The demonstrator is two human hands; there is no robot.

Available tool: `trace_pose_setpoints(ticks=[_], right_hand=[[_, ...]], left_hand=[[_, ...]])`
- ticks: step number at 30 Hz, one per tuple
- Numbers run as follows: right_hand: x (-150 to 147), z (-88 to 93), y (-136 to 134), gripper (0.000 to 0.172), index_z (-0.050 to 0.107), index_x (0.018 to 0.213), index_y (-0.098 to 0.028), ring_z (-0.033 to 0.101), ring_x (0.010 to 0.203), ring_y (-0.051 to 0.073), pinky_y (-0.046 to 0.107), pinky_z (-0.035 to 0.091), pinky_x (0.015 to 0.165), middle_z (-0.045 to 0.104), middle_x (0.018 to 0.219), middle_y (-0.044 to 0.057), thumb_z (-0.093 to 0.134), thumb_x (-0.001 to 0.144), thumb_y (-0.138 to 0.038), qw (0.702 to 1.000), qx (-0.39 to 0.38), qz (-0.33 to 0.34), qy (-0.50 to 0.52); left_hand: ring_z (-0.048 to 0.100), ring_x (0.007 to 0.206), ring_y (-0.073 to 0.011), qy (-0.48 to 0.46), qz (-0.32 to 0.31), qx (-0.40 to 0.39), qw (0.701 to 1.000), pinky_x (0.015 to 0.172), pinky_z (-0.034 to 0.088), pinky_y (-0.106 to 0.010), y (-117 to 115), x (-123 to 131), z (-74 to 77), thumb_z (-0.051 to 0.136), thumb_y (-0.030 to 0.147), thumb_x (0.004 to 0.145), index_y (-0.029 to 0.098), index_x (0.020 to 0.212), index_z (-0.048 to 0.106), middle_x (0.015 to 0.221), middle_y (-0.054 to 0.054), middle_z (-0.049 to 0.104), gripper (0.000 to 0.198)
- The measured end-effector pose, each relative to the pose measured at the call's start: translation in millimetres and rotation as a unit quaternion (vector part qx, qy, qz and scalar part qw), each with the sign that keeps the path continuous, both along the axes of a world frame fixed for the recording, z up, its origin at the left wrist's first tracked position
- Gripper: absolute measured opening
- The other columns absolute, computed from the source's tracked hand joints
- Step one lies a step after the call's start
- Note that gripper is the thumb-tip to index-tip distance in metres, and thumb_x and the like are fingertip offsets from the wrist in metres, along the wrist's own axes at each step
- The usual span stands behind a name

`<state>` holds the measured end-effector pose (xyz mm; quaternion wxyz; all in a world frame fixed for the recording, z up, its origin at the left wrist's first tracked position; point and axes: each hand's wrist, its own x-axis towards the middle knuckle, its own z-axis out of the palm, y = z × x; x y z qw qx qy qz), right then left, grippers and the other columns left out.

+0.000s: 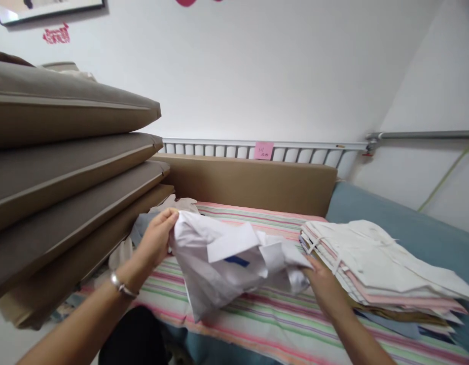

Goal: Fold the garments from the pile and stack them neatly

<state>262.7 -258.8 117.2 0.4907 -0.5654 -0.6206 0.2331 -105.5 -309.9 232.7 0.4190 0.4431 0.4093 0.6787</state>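
Observation:
A white collared shirt (215,284) with a dark blue label inside its neck hangs between my hands, over a striped cloth (280,324). My left hand (161,233) pinches the fabric at its upper left, and a silver bracelet circles that wrist. At the shirt's right end, my right hand (320,276) is closed on the fabric, with its fingertips partly hidden. The collar faces up near the middle, and the lower part droops in folds toward the striped cloth.
Folded clothes (371,253) form a pile on the right. Thick grey-brown cushions (67,177) are stacked high on the left, with pale garments (143,223) beside them. A brown backrest (249,182) stands behind, before a radiator (219,149) bearing a pink note (263,150).

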Motion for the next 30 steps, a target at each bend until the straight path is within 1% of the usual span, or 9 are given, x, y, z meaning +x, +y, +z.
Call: trace_pose_setpoints(ticks=[3,7,11,15,19,22,25,27,30], right_hand=[[-5,62.6,6,0.043,0.064,0.107,-0.014,0.061,0.082,0.019,0.027,0.046,0.067,0.070,0.094,0.003,0.052,0.073,-0.037,0.996,0.012,-0.005,0.083],[-3,129.3,-8,0.047,0.063,0.104,-0.009,0.057,0.070,0.015,0.026,0.042,0.063,0.070,0.085,0.005,0.056,0.072,-0.042,0.992,0.048,-0.045,0.103],[21,173.2,-30,0.040,0.067,0.096,-0.012,0.053,0.064,0.013,0.026,0.038,0.061,0.067,0.072,0.001,0.056,0.072,-0.042,0.988,0.075,-0.129,-0.036],[46,194.5,-37,0.039,0.069,0.086,-0.016,0.057,0.079,0.016,0.027,0.036,0.071,0.069,0.081,0.001,0.050,0.074,-0.048,0.947,0.168,-0.161,-0.220],[55,169.6,-21,0.045,0.070,0.085,-0.021,0.060,0.079,0.018,0.028,0.037,0.070,0.071,0.084,0.002,0.045,0.075,-0.058,0.930,0.096,-0.108,-0.338],[55,121.4,0,0.041,0.070,0.080,-0.025,0.061,0.085,0.022,0.030,0.041,0.074,0.071,0.089,0.003,0.045,0.077,-0.057,0.937,-0.003,-0.047,-0.345],[53,78.0,13,0.041,0.067,0.070,-0.023,0.062,0.083,0.025,0.032,0.044,0.074,0.071,0.082,0.004,0.045,0.076,-0.057,0.940,-0.085,0.024,-0.329],[55,63.5,15,0.038,0.064,0.063,-0.022,0.062,0.078,0.025,0.032,0.046,0.071,0.070,0.075,0.004,0.047,0.073,-0.055,0.937,-0.128,0.076,-0.317],[61,54.3,14,0.040,0.065,0.069,-0.021,0.063,0.079,0.024,0.031,0.048,0.070,0.070,0.078,0.004,0.047,0.073,-0.057,0.943,-0.185,0.148,-0.233]], left_hand=[[0.043,0.055,-0.0076,0.031,0.039,0.019,0.999,0.050,0.033,-0.017,25,-14,17.5,0.068,0.039,0.061,0.017,0.069,0.053,0.060,0.005,0.051,0.028],[0.043,0.054,-0.0071,0.049,0.054,0.029,0.997,0.050,0.032,-0.017,31,-10,25.0,0.066,0.039,0.061,0.017,0.071,0.054,0.061,0.006,0.051,0.028],[0.039,0.052,-0.0067,0.083,0.037,0.028,0.995,0.049,0.029,-0.017,31,-4,27.8,0.064,0.040,0.064,0.017,0.069,0.054,0.059,0.006,0.048,0.026],[0.038,0.053,-0.0069,0.122,0.041,0.051,0.990,0.049,0.027,-0.017,39,-9,39.2,0.063,0.039,0.065,0.017,0.068,0.054,0.059,0.005,0.047,0.024],[0.036,0.051,-0.0071,0.186,0.012,0.016,0.982,0.048,0.024,-0.018,49,-13,26.6,0.062,0.043,0.065,0.016,0.066,0.054,0.057,0.005,0.045,0.028],[0.037,0.049,-0.0077,0.223,-0.075,-0.072,0.969,0.047,0.024,-0.019,52,-9,-17.3,0.061,0.051,0.067,0.016,0.066,0.053,0.055,0.006,0.045,0.035],[0.049,0.061,-0.0124,0.284,-0.151,-0.122,0.939,0.057,0.035,-0.022,46,-2,-70.4,0.062,0.053,0.067,0.016,0.075,0.060,0.066,0.002,0.057,0.038],[0.055,0.079,-0.0173,0.347,-0.178,-0.125,0.912,0.070,0.039,-0.023,42,-2,-96.9,0.070,0.046,0.059,0.017,0.083,0.065,0.081,0.000,0.063,0.038],[0.055,0.089,-0.0196,0.362,-0.213,-0.156,0.894,0.075,0.040,-0.024,42,-9,-120.2,0.077,0.039,0.049,0.020,0.087,0.067,0.091,0.000,0.065,0.043]])
